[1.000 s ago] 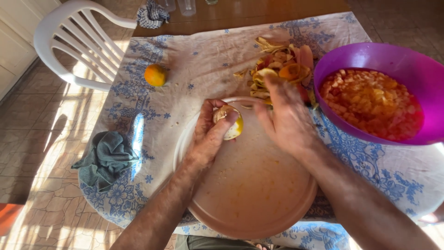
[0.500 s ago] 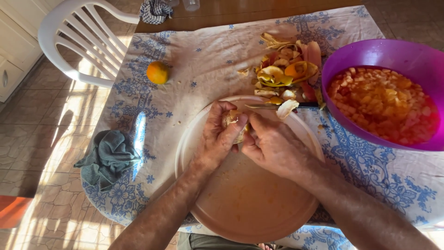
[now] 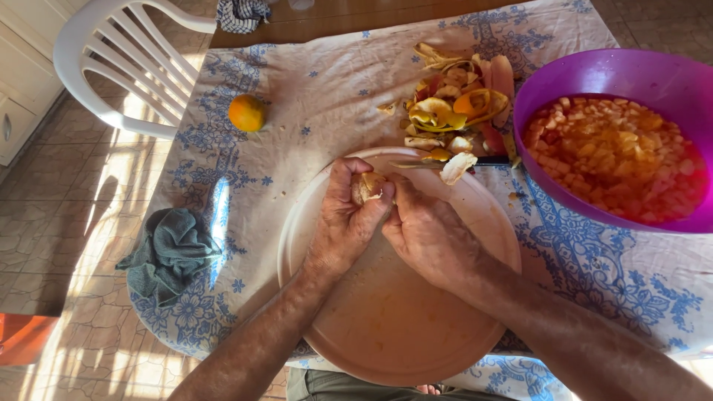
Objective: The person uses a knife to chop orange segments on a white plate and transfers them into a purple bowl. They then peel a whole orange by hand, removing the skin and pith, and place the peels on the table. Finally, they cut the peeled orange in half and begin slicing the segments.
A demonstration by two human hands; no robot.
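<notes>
— Over the plate [image 3: 386,327], what do you see?
— I see my left hand [image 3: 343,223] and right hand [image 3: 429,234] both gripping a part-peeled fruit [image 3: 369,186]; peels [image 3: 453,111] piled, bowl [image 3: 594,74] fairly full; one orange [image 3: 246,113] untouched.

No packages, labels, signs or screens show anywhere on the table or around it.

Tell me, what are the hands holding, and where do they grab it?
Both hands, left hand and right hand, hold a small peeled fruit over the plate, fingertips pinching its sides.
</notes>
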